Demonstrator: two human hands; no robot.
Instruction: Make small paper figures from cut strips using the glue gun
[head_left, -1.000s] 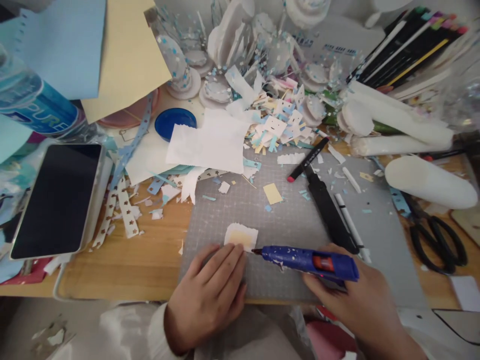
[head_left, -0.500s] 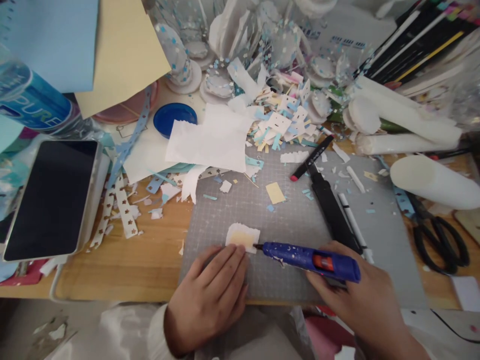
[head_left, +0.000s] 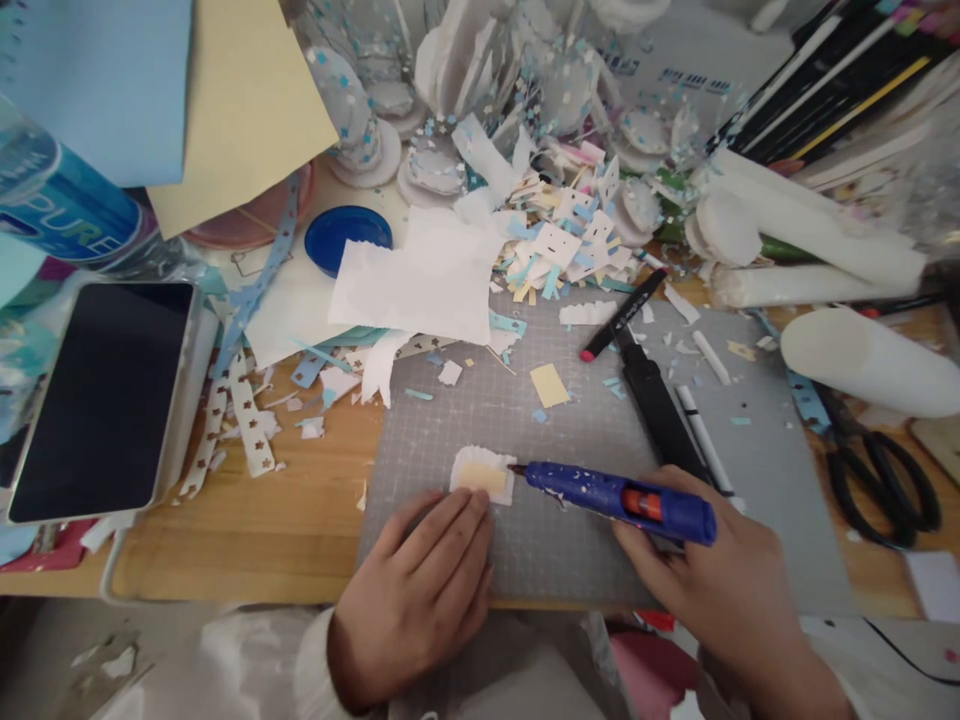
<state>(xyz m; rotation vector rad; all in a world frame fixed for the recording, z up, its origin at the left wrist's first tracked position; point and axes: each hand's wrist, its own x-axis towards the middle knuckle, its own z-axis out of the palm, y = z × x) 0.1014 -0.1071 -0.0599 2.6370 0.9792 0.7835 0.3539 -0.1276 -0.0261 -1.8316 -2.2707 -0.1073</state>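
My right hand [head_left: 716,575] is wrapped round a blue glue gun [head_left: 592,490] with whitish flecks and a red part showing in its slot. Its dark tip points left, at the right edge of a small white paper piece [head_left: 457,468] with ragged edges. On that piece sits a pale yellow paper rectangle [head_left: 486,477]. The fingers of my left hand [head_left: 424,590] lie stretched out, their tips resting on the lower edge of the papers. Beneath is a grey cutting mat [head_left: 570,570]. Whether the tip touches the paper, I cannot tell.
A yellow paper piece [head_left: 550,385], a black-handled tool [head_left: 660,410] and markers lie on the mat. Black scissors [head_left: 885,480] rest at the right, a phone [head_left: 105,400] at the left. Behind are a blue lid [head_left: 330,235], a white sheet [head_left: 412,290] and a scrap heap [head_left: 562,240].
The glue gun's tip has moved slightly up along the right edge of the white paper, and my right hand has risen with it. My left hand has hardly moved.
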